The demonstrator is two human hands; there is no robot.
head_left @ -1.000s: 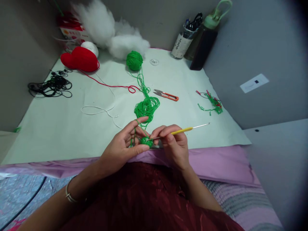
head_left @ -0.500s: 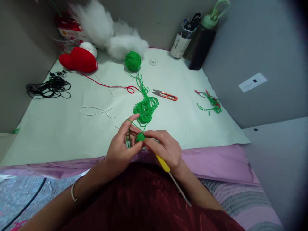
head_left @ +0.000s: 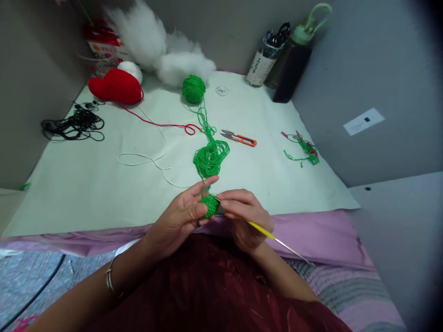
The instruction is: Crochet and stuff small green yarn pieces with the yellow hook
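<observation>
A small green crocheted piece (head_left: 209,206) is pinched between the thumb and fingers of my left hand (head_left: 183,212), with green yarn running over its raised index finger. My right hand (head_left: 246,216) grips a crochet hook (head_left: 262,229) with a yellow handle; the hook's tip meets the right edge of the crocheted piece, and its other metal end sticks out to the lower right. Just beyond my hands lies a loose heap of green yarn (head_left: 212,157), joined by strands to a green yarn ball (head_left: 194,89) farther back.
Orange snips (head_left: 238,138) lie right of the yarn heap. Red yarn (head_left: 119,86), white stuffing (head_left: 183,64) and tangled black cord (head_left: 78,123) are at the left and back. A pen cup (head_left: 261,64) and bottle (head_left: 292,60) stand back right, yarn scraps (head_left: 306,150) nearer.
The crocheted piece has turned to show more of its face and moved slightly right and nearer. My left index finger has lowered. My right hand has shifted right, swinging the hook flatter.
</observation>
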